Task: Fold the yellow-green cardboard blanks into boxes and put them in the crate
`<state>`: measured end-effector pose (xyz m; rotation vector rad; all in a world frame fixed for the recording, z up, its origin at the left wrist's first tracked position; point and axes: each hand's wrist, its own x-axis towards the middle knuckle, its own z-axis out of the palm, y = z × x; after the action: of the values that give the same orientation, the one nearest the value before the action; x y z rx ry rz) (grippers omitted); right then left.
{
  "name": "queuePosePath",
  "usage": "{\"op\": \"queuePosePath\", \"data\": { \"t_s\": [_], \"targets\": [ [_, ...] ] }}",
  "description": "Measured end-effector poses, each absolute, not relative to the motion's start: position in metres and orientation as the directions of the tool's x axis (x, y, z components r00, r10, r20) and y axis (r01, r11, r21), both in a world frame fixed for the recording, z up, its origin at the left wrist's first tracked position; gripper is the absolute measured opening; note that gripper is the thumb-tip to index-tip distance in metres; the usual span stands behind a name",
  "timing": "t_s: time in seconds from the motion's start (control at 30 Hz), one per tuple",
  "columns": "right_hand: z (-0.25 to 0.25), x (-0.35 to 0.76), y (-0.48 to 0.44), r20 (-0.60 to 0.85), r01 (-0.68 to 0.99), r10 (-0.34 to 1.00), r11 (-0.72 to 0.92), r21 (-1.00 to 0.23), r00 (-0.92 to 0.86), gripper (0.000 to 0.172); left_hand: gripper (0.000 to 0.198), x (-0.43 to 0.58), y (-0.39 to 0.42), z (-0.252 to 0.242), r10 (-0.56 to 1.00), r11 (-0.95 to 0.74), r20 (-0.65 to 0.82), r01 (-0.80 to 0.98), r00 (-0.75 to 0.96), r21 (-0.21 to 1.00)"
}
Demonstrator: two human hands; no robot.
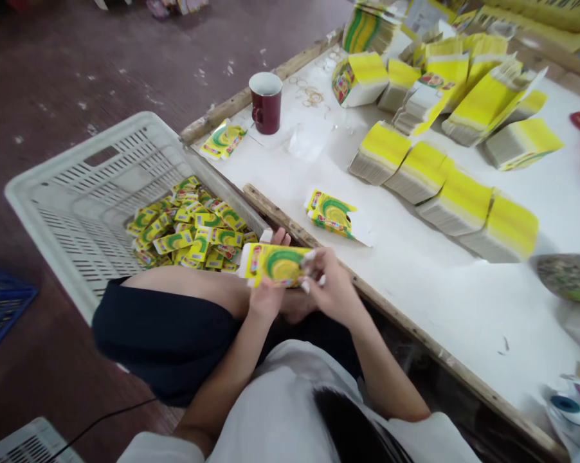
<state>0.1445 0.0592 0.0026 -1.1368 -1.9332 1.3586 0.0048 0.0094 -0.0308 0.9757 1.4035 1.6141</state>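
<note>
Both hands hold one yellow-green box [274,263] over the lap, just off the near edge of the counter [415,270]. The left hand [265,292] grasps the box from below, its grip clenched on the lower side with a fingertip showing above the top edge. The right hand [331,289] grasps the box's right end, fingers [309,257] curled over the flap. The box lies flat, long side left to right. To the left, a white crate [78,193] stands beside the counter, holding a heap of finished boxes [188,225]. On the counter, a second box [332,214] lies near the edge, close to the hands. Farther back stands a dark red mug [267,101], with rubber bands [312,95] beside it. Stacks of flat yellow blanks [444,186] lie across the counter's right half.
</note>
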Motion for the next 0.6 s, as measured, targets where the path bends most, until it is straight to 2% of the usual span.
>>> {"op": "queuePosePath", "data": {
  "t_s": [0.03, 0.1, 0.17, 0.2, 0.27, 0.33, 0.43, 0.5, 0.6],
  "targets": [
    [0.002, 0.139, 0.048, -0.079, 0.243, 0.808, 0.08, -0.967, -0.584, 0.033, 0.079, 0.005, 0.009, -0.026, 0.896, -0.139, 0.063, -0.143, -0.44, 0.98],
    [-0.002, 0.128, 0.031, -0.081, 0.104, 0.77, -0.02, -0.994, -0.633, 0.047, 0.067, 0.003, 0.009, -0.019, 0.844, -0.254, 0.037, -0.337, -0.535, 0.907],
    [-0.006, 0.122, 0.023, -0.077, 0.113, 0.776, -0.008, -0.994, -0.626, 0.062, 0.066, 0.001, 0.009, -0.019, 0.787, -0.296, -0.016, -0.4, -0.617, 0.867],
    [-0.007, 0.12, 0.023, -0.077, 0.162, 0.778, 0.032, -0.986, -0.623, 0.063, 0.069, 0.0, 0.009, -0.022, 0.772, -0.267, -0.038, -0.378, -0.635, 0.886],
    [-0.008, 0.122, 0.029, -0.059, 0.243, 0.782, 0.12, -0.962, -0.62, 0.05, 0.077, -0.001, 0.009, -0.031, 0.775, -0.163, -0.075, -0.312, -0.628, 0.936],
    [-0.005, 0.128, 0.039, -0.009, 0.257, 0.8, 0.182, -0.949, -0.6, 0.033, 0.08, -0.001, 0.007, -0.042, 0.782, -0.097, -0.095, -0.271, -0.616, 0.958],
    [0.004, 0.141, 0.056, 0.073, 0.253, 0.839, 0.244, -0.936, -0.538, 0.017, 0.072, 0.002, 0.005, -0.051, 0.752, -0.117, -0.105, -0.29, -0.651, 0.95],
    [0.01, 0.151, 0.064, 0.114, 0.285, 0.849, 0.296, -0.912, -0.516, 0.015, 0.062, 0.004, 0.003, -0.051, 0.752, -0.118, -0.122, -0.316, -0.647, 0.941],
    [0.018, 0.167, 0.074, 0.195, 0.345, 0.841, 0.403, -0.848, -0.505, 0.021, 0.052, 0.002, 0.003, -0.045, 0.817, -0.093, -0.105, -0.31, -0.567, 0.946]
  ]
}}
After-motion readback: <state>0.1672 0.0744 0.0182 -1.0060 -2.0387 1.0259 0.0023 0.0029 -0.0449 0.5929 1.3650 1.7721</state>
